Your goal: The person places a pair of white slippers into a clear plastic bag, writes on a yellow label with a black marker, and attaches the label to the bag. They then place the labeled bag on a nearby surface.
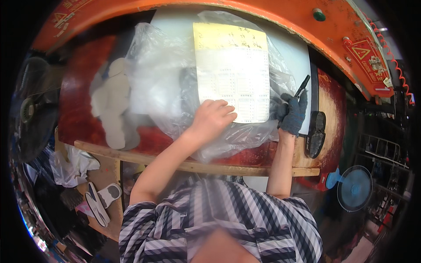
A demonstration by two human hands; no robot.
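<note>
My left hand [213, 118] is bare and presses down on the lower edge of a paper sheet [232, 72], yellow at the top and white with printed grids below. The sheet lies on a crumpled clear plastic bag [166, 83] spread over a red-brown worktable [83, 101]. My right hand [290, 113] wears a dark knit glove and grips a black pen [302, 86] just right of the sheet, tip pointing up and away.
Pale sole-shaped cutouts [113, 103] lie left of the bag. A black shoe sole [315, 133] rests at the table's right end. An orange machine arch [280, 17] curves behind. A blue fan [354, 187] stands lower right; white bags and soles [98, 199] sit lower left.
</note>
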